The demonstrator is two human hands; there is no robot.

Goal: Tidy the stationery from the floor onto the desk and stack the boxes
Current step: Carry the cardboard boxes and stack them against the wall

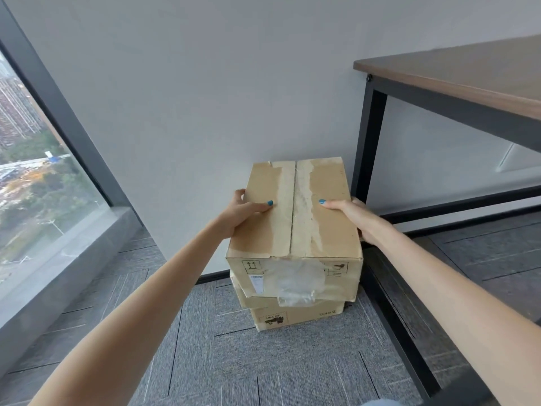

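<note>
Both hands' fingers (238, 197) grip top box (294, 218) sides, thumbs on lid.

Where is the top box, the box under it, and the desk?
top cardboard box (292, 212): head view, on its taped lid.
lower cardboard box (295, 316): head view, on its front face.
desk (456, 74): head view, on its bare wooden top.

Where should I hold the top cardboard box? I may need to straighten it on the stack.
Grip the top box by its two side walls, one hand from each side, as the left hand and right hand do now, thumbs over the taped lid. It is too wide for one hand, and it overhangs the lower box slightly.
</note>
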